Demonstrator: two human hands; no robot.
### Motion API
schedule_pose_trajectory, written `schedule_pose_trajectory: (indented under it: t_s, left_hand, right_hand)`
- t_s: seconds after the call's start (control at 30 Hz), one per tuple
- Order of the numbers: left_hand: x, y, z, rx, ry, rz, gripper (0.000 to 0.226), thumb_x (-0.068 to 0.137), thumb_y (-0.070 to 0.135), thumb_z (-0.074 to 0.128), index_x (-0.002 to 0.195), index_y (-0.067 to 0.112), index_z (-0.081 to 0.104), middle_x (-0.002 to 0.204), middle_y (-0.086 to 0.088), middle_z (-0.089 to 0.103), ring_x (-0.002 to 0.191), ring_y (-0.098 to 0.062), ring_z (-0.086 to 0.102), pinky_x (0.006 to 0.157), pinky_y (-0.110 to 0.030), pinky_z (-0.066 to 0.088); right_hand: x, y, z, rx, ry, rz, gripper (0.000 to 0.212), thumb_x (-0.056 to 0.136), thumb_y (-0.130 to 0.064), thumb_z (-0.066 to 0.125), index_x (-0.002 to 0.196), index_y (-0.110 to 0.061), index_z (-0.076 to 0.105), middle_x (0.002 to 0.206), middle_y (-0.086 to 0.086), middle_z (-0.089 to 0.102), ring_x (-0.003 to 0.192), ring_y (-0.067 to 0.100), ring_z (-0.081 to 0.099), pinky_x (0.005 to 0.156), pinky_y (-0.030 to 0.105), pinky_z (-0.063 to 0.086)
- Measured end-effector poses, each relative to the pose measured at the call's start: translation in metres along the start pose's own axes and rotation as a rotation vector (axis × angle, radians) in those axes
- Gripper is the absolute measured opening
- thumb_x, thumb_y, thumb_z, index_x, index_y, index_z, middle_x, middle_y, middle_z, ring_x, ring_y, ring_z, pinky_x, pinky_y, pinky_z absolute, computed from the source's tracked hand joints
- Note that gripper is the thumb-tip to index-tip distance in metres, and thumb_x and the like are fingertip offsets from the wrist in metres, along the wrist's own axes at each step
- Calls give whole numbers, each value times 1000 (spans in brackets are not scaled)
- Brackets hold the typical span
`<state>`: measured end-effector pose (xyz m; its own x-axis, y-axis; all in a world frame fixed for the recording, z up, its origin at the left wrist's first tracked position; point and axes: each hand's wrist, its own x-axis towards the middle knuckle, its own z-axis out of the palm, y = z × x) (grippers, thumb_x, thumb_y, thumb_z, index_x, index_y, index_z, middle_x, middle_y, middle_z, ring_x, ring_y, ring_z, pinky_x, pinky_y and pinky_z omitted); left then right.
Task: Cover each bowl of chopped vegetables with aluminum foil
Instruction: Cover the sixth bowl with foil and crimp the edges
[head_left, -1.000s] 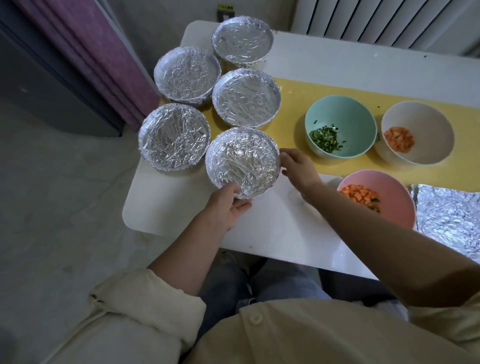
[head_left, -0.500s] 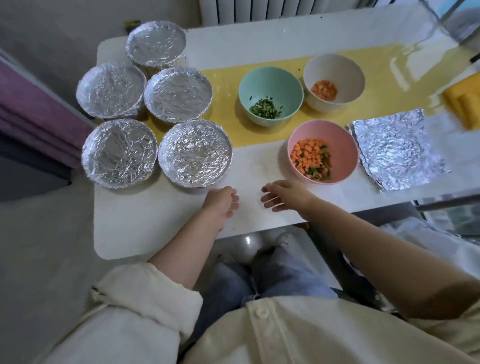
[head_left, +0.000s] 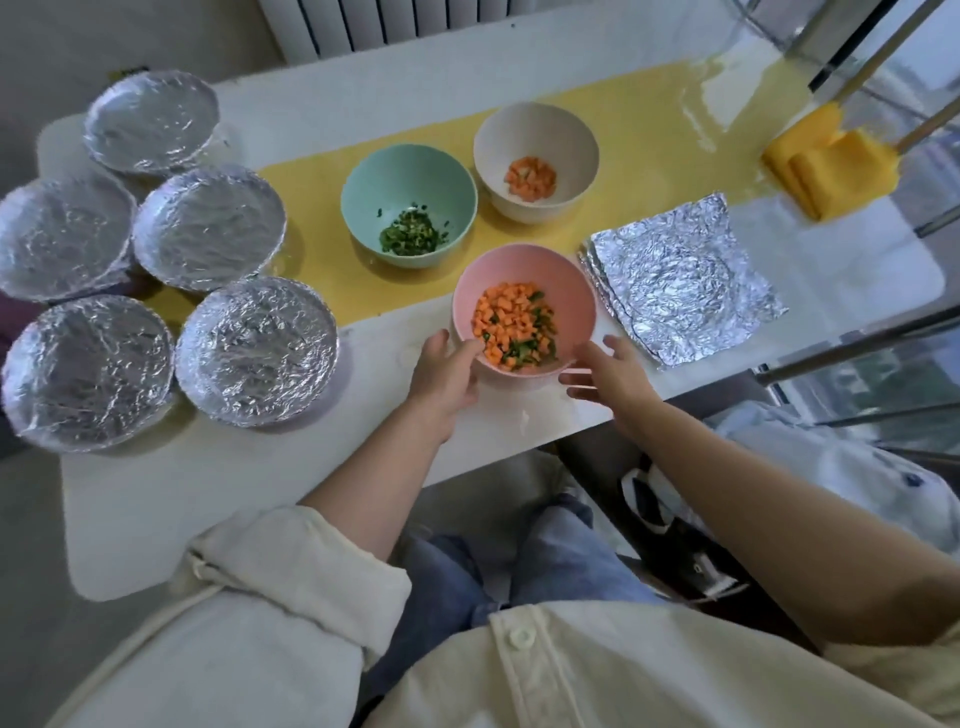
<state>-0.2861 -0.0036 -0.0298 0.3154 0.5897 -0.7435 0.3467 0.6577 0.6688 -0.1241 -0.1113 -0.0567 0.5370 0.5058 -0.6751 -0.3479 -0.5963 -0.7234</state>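
Item: pink bowl (head_left: 524, 275) of carrot and greens, uncovered, near desk (head_left: 156, 493) front edge. Left hand (head_left: 441, 374) against its left wall, grip unclear; right hand (head_left: 608, 371) spread, empty, just beside. Foil sheets (head_left: 680, 280) to the right. Risk: a one-sided pull could tip it and spill.

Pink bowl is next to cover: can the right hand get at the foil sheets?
Probably yes: the foil sheets lie flat just beyond the right hand, beside the pink bowl, nothing between.
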Motion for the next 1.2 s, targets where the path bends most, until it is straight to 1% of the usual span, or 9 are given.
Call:
schedule_pose_trajectory:
  t_s: [0.17,0.27,0.4,0.5,0.57,0.67,0.83,1.0,1.2]
  left_hand:
    - [10,3,32,50,254,56,21,92,18,48,112,19,53,109,-10,66,96,-32,65,78,-43,55]
    - [14,-1,47,148,483,82,28,91,13,46,115,4,57,108,-12,64,93,-30,60,63,-32,47]
    - [5,2,66,393,846,194,45,89,14,54,133,4,50,136,-16,51,125,-33,46,99,-40,39]
    - [-3,11,94,633,1013,537,41,82,7,55,123,10,58,127,-14,53,120,-34,42,97,-39,33]
    - [1,21,120,700,912,750,33,80,3,52,110,13,63,115,-11,57,112,-30,43,94,-40,36]
    - [12,38,163,737,466,939,28,86,-1,48,104,12,65,105,-4,60,103,-21,49,88,-33,41]
    - [41,37,214,1142,-149,598,36,98,11,44,132,16,54,143,-5,47,134,-23,36,105,-34,33]
    - [68,27,229,1349,-230,386,53,100,20,43,151,17,31,164,-3,8,149,-26,12,118,-42,24]
    - [81,29,238,1399,-112,417,41,97,20,44,137,12,52,151,-5,30,138,-25,25,106,-40,37]
  right_hand:
    - [17,-26,-13,-374,-130,-193,29,92,-10,52,119,-3,44,101,20,66,83,28,70,78,46,59]
    - [31,-35,-29,-481,-236,-265,29,92,-13,54,118,-5,46,95,14,67,76,20,70,72,39,58]
    - [51,-46,-54,-454,-438,-252,28,99,-26,50,121,-9,51,101,9,68,83,23,70,71,33,56]
    - [73,-51,-83,-508,-367,-331,20,100,-25,50,109,-12,62,94,6,71,80,22,70,75,36,54]
    - [88,-54,-107,-632,-255,-418,17,96,-16,53,104,-14,67,94,5,72,83,20,69,80,33,53]
    - [104,-58,-146,-813,-95,-524,25,93,-10,55,115,-11,68,116,7,66,101,20,63,84,27,47]
    - [124,-54,-192,-912,37,-497,37,89,-7,58,126,-7,61,145,17,42,131,32,42,105,37,35]
    - [137,-50,-218,-879,90,-378,52,89,-11,59,139,-5,45,149,19,33,133,34,38,108,41,35]
    - [156,-57,-234,-830,213,-361,54,88,-18,63,138,-6,47,127,16,53,112,31,53,96,43,44]
